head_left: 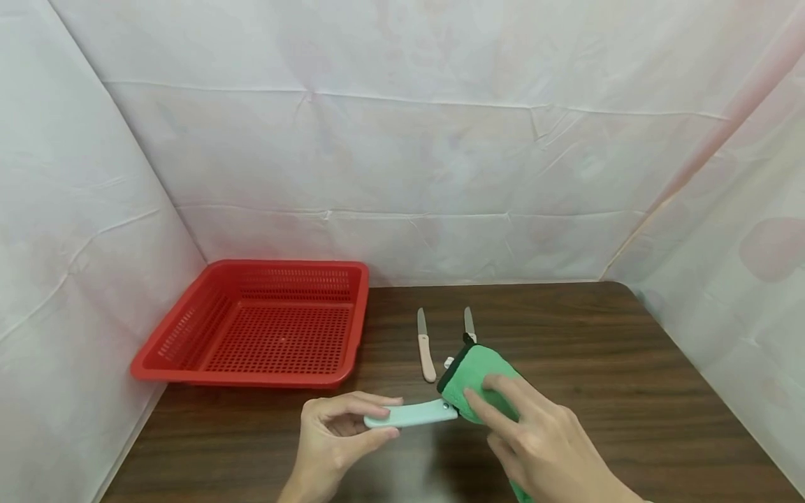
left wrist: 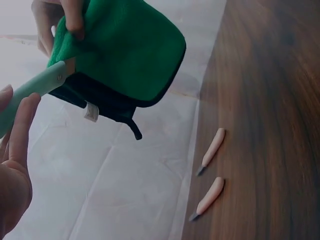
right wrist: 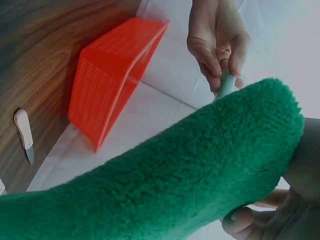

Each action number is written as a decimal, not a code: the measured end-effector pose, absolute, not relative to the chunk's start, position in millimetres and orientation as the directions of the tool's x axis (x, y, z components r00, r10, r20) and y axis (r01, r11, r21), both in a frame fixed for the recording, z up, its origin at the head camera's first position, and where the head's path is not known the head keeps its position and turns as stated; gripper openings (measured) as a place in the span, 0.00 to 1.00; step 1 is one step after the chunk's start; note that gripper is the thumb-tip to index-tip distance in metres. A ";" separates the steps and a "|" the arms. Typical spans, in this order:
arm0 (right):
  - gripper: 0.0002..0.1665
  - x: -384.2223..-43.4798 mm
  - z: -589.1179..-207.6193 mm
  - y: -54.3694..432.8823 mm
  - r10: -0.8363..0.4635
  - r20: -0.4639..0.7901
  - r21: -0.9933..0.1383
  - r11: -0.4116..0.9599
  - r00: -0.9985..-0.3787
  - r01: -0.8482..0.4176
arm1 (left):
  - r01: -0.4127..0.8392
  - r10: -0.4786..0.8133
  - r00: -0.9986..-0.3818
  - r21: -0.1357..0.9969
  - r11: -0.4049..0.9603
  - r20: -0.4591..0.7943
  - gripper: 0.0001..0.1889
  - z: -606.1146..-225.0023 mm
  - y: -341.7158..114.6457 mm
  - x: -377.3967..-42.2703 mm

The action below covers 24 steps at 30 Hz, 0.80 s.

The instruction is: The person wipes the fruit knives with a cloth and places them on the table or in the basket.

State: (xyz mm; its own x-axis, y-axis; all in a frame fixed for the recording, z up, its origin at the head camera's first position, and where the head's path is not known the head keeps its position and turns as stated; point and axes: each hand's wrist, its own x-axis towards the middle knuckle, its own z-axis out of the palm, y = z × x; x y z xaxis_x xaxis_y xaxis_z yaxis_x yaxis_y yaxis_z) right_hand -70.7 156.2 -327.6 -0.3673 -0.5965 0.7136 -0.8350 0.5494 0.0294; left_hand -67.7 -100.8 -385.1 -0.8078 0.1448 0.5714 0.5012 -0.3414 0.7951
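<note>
My left hand [head_left: 333,436] pinches the pale mint handle of a knife [head_left: 415,414] between thumb and fingers, above the table. A green fuzzy cloth [head_left: 484,374] with black edging is wrapped over its blade, so most of the blade is hidden. The left wrist view shows only a short bit of metal between the mint handle [left wrist: 45,82] and the cloth [left wrist: 130,50]. My right hand [head_left: 541,440] grips the cloth, fingers pressing it around the blade. In the right wrist view the cloth [right wrist: 200,155] covers much of the scene.
A red perforated basket [head_left: 251,379] stands at the left. Beyond my hands, a pink-handled knife [head_left: 426,358] lies on the dark wooden table [head_left: 597,349]. Another knife [head_left: 469,321] lies to its right, partly hidden by the cloth. White sheeting [head_left: 428,154] hangs behind and at both sides.
</note>
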 end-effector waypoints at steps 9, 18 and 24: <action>0.29 -68.1 -328.6 165.8 -0.621 0.675 0.065 0.588 -0.398 -0.806 | 0.549 0.124 -0.759 0.730 -0.407 0.640 0.20 -389.6 -105.8 -68.2; 0.28 -70.2 -332.3 184.0 -0.579 0.705 0.052 0.619 -0.410 -0.784 | 0.561 0.143 -0.733 0.709 -0.427 0.666 0.23 -392.1 -117.8 -68.9; 0.25 -69.1 -328.0 187.5 -0.539 0.738 0.027 0.625 -0.406 -0.781 | 0.586 0.173 -0.709 0.707 -0.395 0.684 0.24 -390.3 -122.0 -70.2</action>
